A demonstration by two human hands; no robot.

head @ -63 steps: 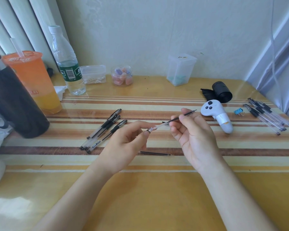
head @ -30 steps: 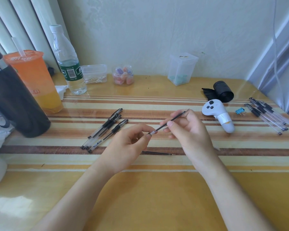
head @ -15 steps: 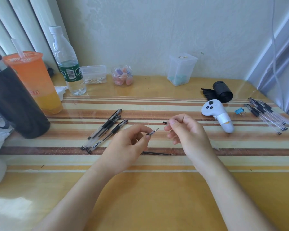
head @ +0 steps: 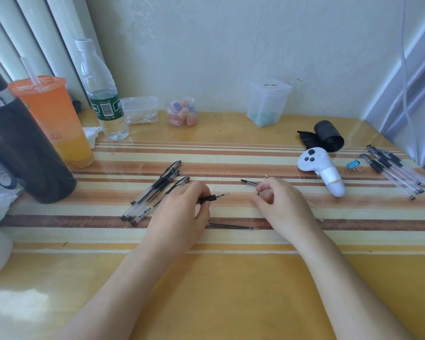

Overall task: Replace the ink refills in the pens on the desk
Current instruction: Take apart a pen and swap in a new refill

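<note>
Two hands low over striped desk [head: 231, 303], left hand [head: 179, 217] pinching pen [head: 212, 198] by black grip, right hand [head: 277, 204] curled around small part, loose refill [head: 231, 226] between wrists

Rear left: orange drink cup [head: 50, 116], water bottle [head: 99, 93], dark flask [head: 22, 153] | Rear centre: cotton-swab box [head: 140, 110], jar of pastel pieces [head: 181, 112], clear lidded tub [head: 268, 102] | Right: black roll [head: 328, 135], white controller [head: 320, 169], blue binder clip [head: 353, 165]

Most of the pen [head: 212, 198] hidden behind the left hand [head: 182, 217]
</note>
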